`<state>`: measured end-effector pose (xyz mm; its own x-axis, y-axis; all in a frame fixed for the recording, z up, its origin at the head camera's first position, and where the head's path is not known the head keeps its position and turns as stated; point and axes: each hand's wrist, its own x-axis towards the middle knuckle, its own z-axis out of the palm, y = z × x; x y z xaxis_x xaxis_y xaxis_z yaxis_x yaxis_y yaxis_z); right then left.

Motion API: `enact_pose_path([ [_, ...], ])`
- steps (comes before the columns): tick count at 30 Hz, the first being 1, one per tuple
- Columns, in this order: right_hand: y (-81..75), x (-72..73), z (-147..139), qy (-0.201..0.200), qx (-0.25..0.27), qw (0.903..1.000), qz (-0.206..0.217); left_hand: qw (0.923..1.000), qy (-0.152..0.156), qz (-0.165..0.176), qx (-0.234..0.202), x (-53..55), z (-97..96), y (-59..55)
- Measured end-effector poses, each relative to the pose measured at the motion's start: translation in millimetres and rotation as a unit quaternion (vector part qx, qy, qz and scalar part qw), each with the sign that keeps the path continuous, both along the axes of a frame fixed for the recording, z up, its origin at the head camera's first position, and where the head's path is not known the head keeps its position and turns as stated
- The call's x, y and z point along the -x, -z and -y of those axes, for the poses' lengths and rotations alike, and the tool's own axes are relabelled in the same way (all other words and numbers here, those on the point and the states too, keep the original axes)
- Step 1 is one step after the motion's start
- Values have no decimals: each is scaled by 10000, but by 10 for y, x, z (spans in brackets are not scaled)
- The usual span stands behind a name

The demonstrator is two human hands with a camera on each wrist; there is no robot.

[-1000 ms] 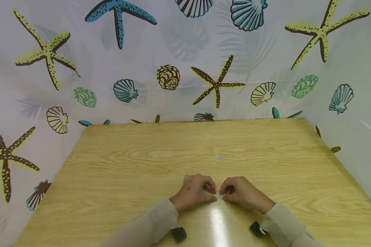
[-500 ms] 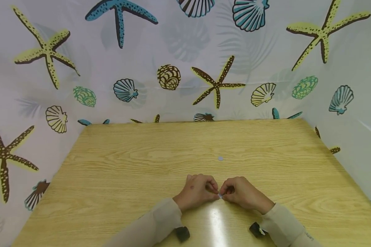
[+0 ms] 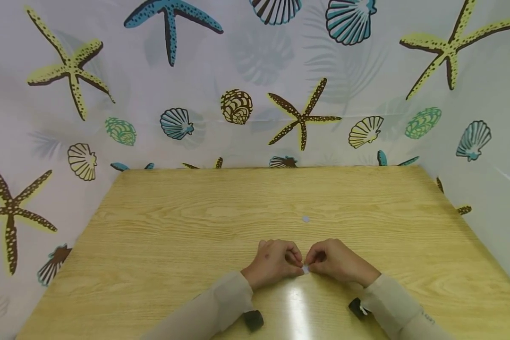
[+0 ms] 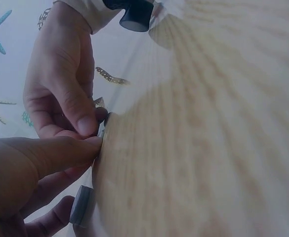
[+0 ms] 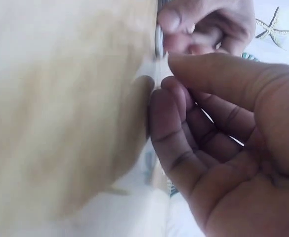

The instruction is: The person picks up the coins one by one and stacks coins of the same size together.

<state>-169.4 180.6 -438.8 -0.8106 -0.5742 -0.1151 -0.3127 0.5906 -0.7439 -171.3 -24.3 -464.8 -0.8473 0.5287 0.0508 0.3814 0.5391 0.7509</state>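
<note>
A small, pale, round disc [image 3: 305, 269] sits between the fingertips of both hands, close over the wooden table. My left hand [image 3: 276, 262] pinches it from the left with thumb and finger. From the other side, the thumb and finger of my right hand [image 3: 337, 262] pinch at it. The right wrist view shows the disc [image 5: 158, 42] edge-on by the left fingertips, with the right thumb tip [image 5: 176, 64] right at it. A second thick grey disc [image 4: 81, 205] shows beside a lower left fingertip in the left wrist view. The fingers hide most of the held disc.
Another pale disc [image 3: 306, 219] lies flat on the wooden table [image 3: 174, 245], beyond the hands. A curtain [image 3: 204, 56] printed with shells and starfish surrounds the table's back and sides. Dark wrist cameras [image 3: 253, 320] hang below both sleeves.
The left hand has moved slightly right until its fingertips met the right hand's at the disc. The right hand has barely moved, and the far disc lies where it was.
</note>
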Motion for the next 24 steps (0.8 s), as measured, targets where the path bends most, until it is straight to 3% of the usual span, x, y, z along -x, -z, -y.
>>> enact_pose_path([
  [11, -12, 363, -102, 1091, -203, 9927, -470, 10000, 11, 28, 38, 16, -13, 10],
  [24, 36, 636, -18, 1363, -188, 9875, -764, 10000, -35, -19, 23, 8, -11, 19],
])
